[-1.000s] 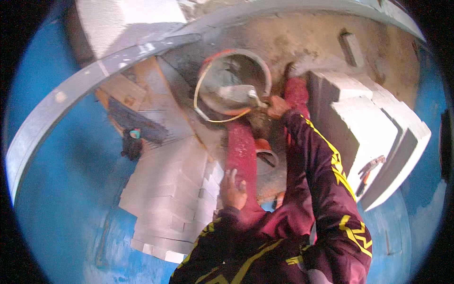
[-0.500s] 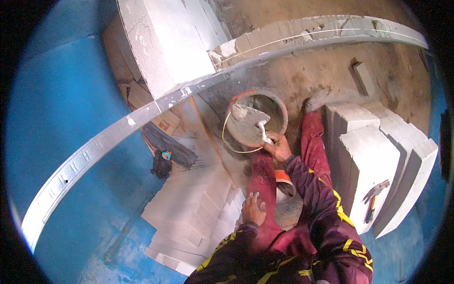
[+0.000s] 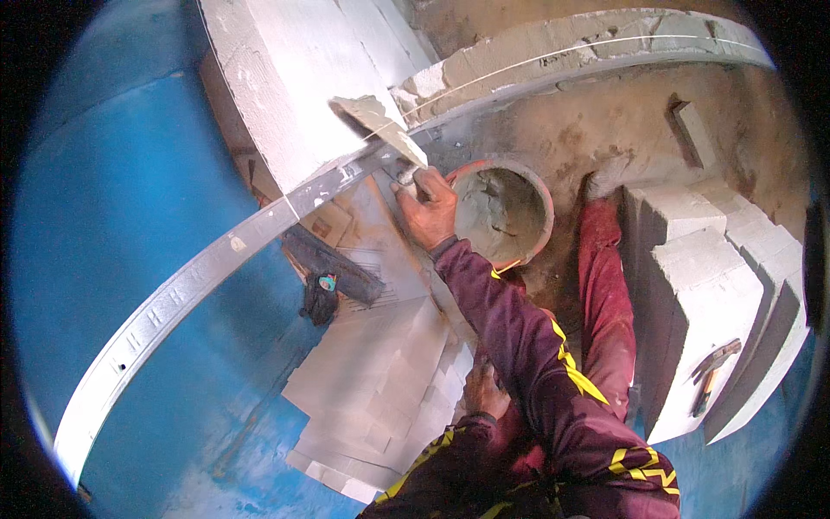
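Note:
My right hand (image 3: 426, 210) is closed round the handle of a trowel (image 3: 393, 138), whose blade carries grey mortar. The blade is tilted beside the end of a white block wall (image 3: 324, 95), above a metal straightedge (image 3: 259, 221); whether it touches either I cannot tell. Just right of that hand stands a round bucket (image 3: 546, 195) with a reddish rim and wet mortar (image 3: 494, 203) inside. My left hand (image 3: 488, 396) lies low on my trouser leg, apparently open and holding nothing. My right sleeve covers part of its fingers.
White blocks (image 3: 705, 268) stand at the right with a claw hammer (image 3: 714, 374) on them. More blocks (image 3: 367, 363) are stacked at lower left. A mortar-topped curved course (image 3: 553, 56) with a string runs across the back. A loose block (image 3: 693, 134) lies beyond.
My right hand has lifted the trowel out of the bucket and carried it left to the wall end, with mortar on it. My right forearm now partly covers my left hand.

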Motion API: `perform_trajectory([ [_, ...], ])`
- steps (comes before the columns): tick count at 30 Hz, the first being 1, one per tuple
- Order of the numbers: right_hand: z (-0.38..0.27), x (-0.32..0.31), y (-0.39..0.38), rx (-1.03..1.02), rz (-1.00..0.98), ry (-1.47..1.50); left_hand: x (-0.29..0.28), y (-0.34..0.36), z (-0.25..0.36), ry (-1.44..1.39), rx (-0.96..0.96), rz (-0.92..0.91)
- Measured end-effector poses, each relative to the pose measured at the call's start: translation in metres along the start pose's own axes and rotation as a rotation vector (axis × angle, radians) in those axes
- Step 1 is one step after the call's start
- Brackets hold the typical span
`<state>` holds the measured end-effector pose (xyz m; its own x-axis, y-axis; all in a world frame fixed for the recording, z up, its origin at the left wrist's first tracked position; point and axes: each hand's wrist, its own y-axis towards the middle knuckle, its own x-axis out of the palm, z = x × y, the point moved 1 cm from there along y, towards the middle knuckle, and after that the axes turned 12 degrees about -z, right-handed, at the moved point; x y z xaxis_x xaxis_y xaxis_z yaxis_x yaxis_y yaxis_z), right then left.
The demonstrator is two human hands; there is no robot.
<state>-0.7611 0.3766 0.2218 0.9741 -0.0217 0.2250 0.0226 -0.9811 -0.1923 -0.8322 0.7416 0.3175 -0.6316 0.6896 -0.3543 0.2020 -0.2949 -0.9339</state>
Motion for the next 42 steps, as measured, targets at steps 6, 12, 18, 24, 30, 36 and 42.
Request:
perform_trajectory([
  [6, -0.011, -0.007, -0.035, -0.049, -0.014, -0.123, -0.021, -0.003, 0.009, -0.144, -0.103, -0.077],
  [12, -0.010, 0.003, -0.040, 0.241, 0.110, -0.010, -0.029, 0.000, 0.019, -0.039, -0.097, -0.120],
  [18, -0.019, 0.032, -0.035, 0.045, 0.111, -0.217, -0.019, -0.002, 0.015, -0.032, -0.053, -0.087],
  [24, -0.041, 0.014, -0.065, 0.149, 0.117, -0.101, -0.018, -0.004, 0.018, -0.021, -0.024, -0.089],
  [30, -0.068, 0.018, -0.056, 0.278, 0.093, -0.202, -0.015, -0.002, 0.020, -0.026, -0.005, -0.084],
  [36, -0.099, 0.035, -0.079, 0.114, -0.017, -0.109, -0.018, -0.015, 0.004, -0.085, 0.020, -0.107],
  [42, -0.062, -0.041, -0.147, 0.231, -0.120, -0.217, -0.022, 0.000, -0.004, -0.553, 0.211, -0.159],
])
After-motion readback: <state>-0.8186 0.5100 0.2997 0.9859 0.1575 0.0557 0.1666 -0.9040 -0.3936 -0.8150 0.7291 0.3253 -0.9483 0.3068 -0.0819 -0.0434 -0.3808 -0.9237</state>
